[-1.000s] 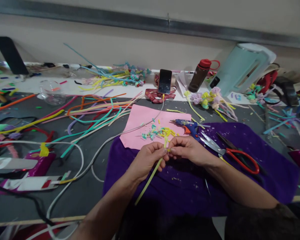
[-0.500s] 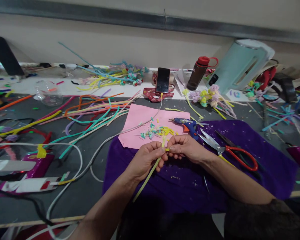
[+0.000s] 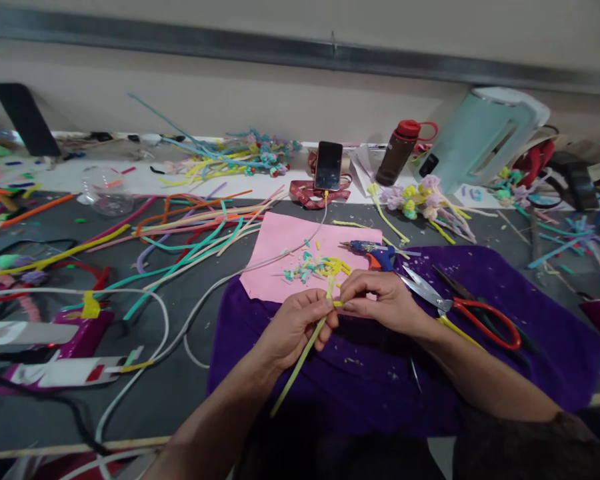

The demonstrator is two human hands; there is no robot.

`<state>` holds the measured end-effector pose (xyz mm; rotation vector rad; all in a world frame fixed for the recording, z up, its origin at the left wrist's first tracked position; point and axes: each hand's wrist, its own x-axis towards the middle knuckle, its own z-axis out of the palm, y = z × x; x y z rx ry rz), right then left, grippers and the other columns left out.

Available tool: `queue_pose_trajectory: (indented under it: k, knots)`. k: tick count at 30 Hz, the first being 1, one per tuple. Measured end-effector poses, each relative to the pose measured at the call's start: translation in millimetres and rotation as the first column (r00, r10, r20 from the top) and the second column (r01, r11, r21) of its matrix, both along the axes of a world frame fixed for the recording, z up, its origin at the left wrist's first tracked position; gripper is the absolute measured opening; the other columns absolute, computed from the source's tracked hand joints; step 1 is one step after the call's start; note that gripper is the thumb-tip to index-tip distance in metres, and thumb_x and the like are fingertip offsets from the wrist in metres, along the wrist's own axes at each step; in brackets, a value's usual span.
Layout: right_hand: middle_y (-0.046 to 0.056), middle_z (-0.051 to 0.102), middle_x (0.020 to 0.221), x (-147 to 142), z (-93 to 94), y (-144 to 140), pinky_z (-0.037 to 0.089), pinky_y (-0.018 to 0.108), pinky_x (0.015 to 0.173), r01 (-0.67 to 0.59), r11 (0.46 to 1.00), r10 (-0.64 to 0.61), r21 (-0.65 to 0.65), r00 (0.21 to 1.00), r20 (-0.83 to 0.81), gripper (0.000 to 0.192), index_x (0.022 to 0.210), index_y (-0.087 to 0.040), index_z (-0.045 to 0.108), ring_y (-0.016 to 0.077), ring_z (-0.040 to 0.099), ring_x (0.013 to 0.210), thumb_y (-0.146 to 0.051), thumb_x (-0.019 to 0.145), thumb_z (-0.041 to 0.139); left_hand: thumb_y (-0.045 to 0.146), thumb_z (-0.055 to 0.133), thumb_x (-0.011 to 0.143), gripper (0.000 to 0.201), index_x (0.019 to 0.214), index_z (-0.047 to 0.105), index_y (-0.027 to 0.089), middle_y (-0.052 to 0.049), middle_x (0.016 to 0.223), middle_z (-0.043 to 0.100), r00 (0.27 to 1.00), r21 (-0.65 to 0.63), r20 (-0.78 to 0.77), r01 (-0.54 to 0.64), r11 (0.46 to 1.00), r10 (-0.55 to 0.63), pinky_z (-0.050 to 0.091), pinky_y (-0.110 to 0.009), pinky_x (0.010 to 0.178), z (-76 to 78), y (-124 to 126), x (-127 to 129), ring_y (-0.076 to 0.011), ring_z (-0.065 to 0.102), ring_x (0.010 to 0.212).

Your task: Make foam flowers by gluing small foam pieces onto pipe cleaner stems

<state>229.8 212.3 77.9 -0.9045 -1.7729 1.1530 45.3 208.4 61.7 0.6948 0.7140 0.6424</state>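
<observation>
My left hand (image 3: 295, 325) pinches the upper end of a long yellow-green pipe cleaner (image 3: 297, 367) that slants down toward me. My right hand (image 3: 380, 301) meets it fingertip to fingertip and holds a short yellow piece (image 3: 337, 303) against the stem. Both hands hover over a purple cloth (image 3: 520, 333). Just beyond them lies a pink paper sheet (image 3: 285, 247) with a small heap of cut yellow and teal bits (image 3: 320, 267).
Red-handled scissors (image 3: 460, 308) and a blue glue gun (image 3: 375, 252) lie right of my hands. Long coloured pipe cleaners (image 3: 190, 230) sprawl to the left. A phone (image 3: 329, 165), a brown bottle (image 3: 399, 152), a pale green kettle (image 3: 480, 137) and finished flowers (image 3: 420, 197) stand at the back.
My hands stay together on the stem and shift only slightly. The view moves a little.
</observation>
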Motion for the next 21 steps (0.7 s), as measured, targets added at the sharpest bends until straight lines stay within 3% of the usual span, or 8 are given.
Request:
queue_pose_trajectory:
  k: [4, 10, 14, 21]
  knots:
    - [0.002, 0.062, 0.074, -2.8, -0.4, -2.0, 0.046, 0.025, 0.066, -0.009, 0.995, 0.002, 0.104, 0.998, 0.069, 0.003, 0.077, -0.016, 0.063, 0.0121, 0.058, 0.069, -0.015, 0.077, 0.06, 0.026, 0.057, 0.077, 0.016, 0.069, 0.05, 0.014, 0.001, 0.058, 0.058, 1.0, 0.0, -0.003, 0.008, 1.0, -0.008, 0.034, -0.014, 0.032, 1.5, -0.2, 0.3, -0.0043, 0.046, 0.035]
    - [0.001, 0.061, 0.074, 1.6, 2.2, -1.6, 0.044, 0.024, 0.064, -0.004, 0.992, -0.018, 0.129, 0.985, 0.172, 0.005, 0.076, -0.016, 0.06, 0.0109, 0.055, 0.067, -0.014, 0.078, 0.056, 0.027, 0.055, 0.078, 0.017, 0.069, 0.052, 0.013, 0.001, 0.057, 0.057, 1.0, -0.007, -0.016, 0.024, 1.0, -0.024, 0.032, -0.014, 0.03, -0.3, 0.8, 0.2, -0.0039, 0.044, 0.033]
    - [0.002, 0.06, 0.074, 14.3, 3.7, 7.5, 0.043, 0.024, 0.064, 0.057, 0.998, -0.056, -0.002, 0.996, 0.068, 0.006, 0.077, -0.016, 0.061, 0.0112, 0.054, 0.068, -0.019, 0.079, 0.056, 0.029, 0.055, 0.078, 0.018, 0.076, 0.057, 0.011, 0.002, 0.053, 0.057, 0.997, -0.021, -0.069, 0.031, 0.999, -0.033, 0.028, -0.013, 0.028, -1.2, 2.5, -1.5, -0.0036, 0.042, 0.03]
    - [-0.001, 0.058, 0.064, 23.9, -2.7, 17.7, 0.036, 0.019, 0.049, 0.099, 0.962, -0.123, -0.255, 0.989, -0.081, 0.011, 0.074, -0.015, 0.063, 0.0069, 0.047, 0.053, -0.025, 0.073, 0.065, 0.029, 0.055, 0.077, 0.018, 0.071, 0.058, 0.012, 0.003, 0.045, 0.054, 0.984, -0.022, -0.172, 0.047, 0.999, -0.05, 0.023, -0.014, 0.025, 0.0, 3.1, -2.2, -0.0034, 0.036, 0.025]
